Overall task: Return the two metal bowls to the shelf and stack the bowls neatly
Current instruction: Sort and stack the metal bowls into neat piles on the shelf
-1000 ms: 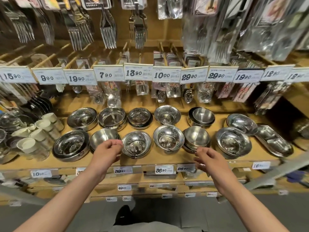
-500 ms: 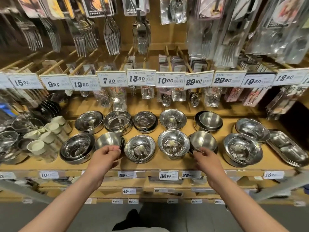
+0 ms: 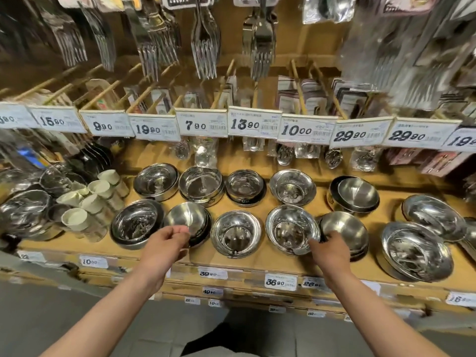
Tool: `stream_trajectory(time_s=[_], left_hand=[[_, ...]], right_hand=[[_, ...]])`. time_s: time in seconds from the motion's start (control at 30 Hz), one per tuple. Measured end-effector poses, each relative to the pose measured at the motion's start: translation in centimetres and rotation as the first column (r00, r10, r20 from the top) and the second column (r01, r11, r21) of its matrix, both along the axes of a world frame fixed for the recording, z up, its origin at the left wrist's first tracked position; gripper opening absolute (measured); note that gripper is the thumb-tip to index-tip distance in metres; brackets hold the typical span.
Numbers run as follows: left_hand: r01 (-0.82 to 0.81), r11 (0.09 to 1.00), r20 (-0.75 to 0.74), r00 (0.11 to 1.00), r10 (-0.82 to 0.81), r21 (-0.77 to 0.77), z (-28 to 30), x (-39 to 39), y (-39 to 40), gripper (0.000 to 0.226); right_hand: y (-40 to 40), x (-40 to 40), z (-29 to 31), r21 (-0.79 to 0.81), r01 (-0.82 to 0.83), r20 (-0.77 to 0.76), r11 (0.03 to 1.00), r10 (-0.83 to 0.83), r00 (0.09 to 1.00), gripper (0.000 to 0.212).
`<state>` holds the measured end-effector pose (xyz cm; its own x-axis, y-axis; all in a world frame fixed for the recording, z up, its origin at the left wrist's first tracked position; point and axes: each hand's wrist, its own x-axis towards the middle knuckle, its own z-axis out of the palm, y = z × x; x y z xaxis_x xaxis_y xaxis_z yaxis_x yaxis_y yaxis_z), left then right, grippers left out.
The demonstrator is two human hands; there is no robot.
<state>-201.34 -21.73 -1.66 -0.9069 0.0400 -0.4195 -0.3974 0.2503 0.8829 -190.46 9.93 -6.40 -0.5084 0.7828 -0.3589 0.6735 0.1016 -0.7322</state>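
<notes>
Two brushed metal bowls sit in the front row of a wooden shelf point(image 3: 260, 262). The left bowl point(image 3: 186, 217) rests on top of a short stack. My left hand point(image 3: 164, 247) pinches its near rim with thumb and fingers. The right bowl point(image 3: 346, 229) lies tilted on its own stack, its mouth facing left and up. My right hand point(image 3: 331, 249) grips that bowl's near left rim. Between the two stand a shiny bowl point(image 3: 235, 237) and a shiny footed bowl point(image 3: 292, 229).
A second row of metal bowls point(image 3: 292, 186) stands behind. White cups point(image 3: 92, 202) and more bowls crowd the left; wide bowls point(image 3: 417, 251) fill the right. Price tags point(image 3: 253, 124) and packaged forks point(image 3: 258, 47) hang overhead.
The camera has moved closer to the shelf. Both hands reached forward onto the bowl rims, and the right bowl has tipped up on its stack.
</notes>
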Motion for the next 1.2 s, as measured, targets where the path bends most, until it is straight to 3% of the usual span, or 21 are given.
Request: stream_trajectory(time_s=[0.17, 0.37, 0.53, 0.63, 0.73, 0.8, 0.87, 0.97, 1.07, 1.2], left_hand=[[0.074, 0.997, 0.021, 0.997, -0.074, -0.001, -0.1, -2.9, 2.9, 0.013], [0.287, 0.958, 0.050, 0.957, -0.287, 0.001, 1.2, -6.6, 8.1, 0.014], [0.544, 0.839, 0.069, 0.837, -0.543, 0.004, 1.2, -8.7, 13.2, 0.013], [0.653, 0.750, 0.071, 0.757, -0.650, -0.103, 0.3, -9.2, 16.5, 0.010], [0.698, 0.697, 0.124, 0.715, -0.688, -0.164, -0.7, -9.7, 19.4, 0.012], [0.706, 0.673, 0.140, 0.706, -0.694, -0.221, -1.5, -9.8, 20.9, 0.018], [0.654, 0.707, 0.123, 0.752, -0.648, -0.272, -2.4, -9.8, 22.5, 0.022], [0.543, 0.720, 0.038, 0.808, -0.587, -0.432, -2.9, -9.9, 24.5, 0.027], [0.429, 0.702, -0.008, 0.850, -0.526, -0.569, -3.0, -9.6, 26.5, 0.039], [0.360, 0.680, 0.008, 0.887, -0.462, -0.638, -3.4, -9.5, 27.9, 0.037]], right_hand=[[-0.2, 0.0, 0.6, 0.041, -0.013, 0.011, 0.999, 0.012, 1.000, 0.039], [0.3, 1.4, 1.6, -0.099, 0.132, -0.029, 0.986, -0.136, 0.990, 0.019], [1.0, 4.6, 2.8, -0.382, 0.304, -0.149, 0.873, -0.383, 0.912, 0.011], [1.2, 7.1, 3.4, -0.426, 0.314, -0.207, 0.848, -0.430, 0.879, 0.011], [1.4, 9.4, 3.2, -0.435, 0.306, -0.230, 0.847, -0.434, 0.871, 0.026], [2.1, 10.5, 2.8, -0.436, 0.328, -0.225, 0.838, -0.455, 0.862, 0.029], [3.0, 11.3, 2.3, -0.473, 0.328, -0.237, 0.818, -0.476, 0.847, 0.013], [4.6, 11.6, 1.8, -0.530, 0.293, -0.278, 0.796, -0.489, 0.827, 0.032], [6.9, 11.3, 2.2, -0.570, 0.245, -0.291, 0.784, -0.471, 0.833, 0.017], [9.8, 10.7, 2.6, -0.601, 0.218, -0.272, 0.769, -0.453, 0.849, 0.028]])
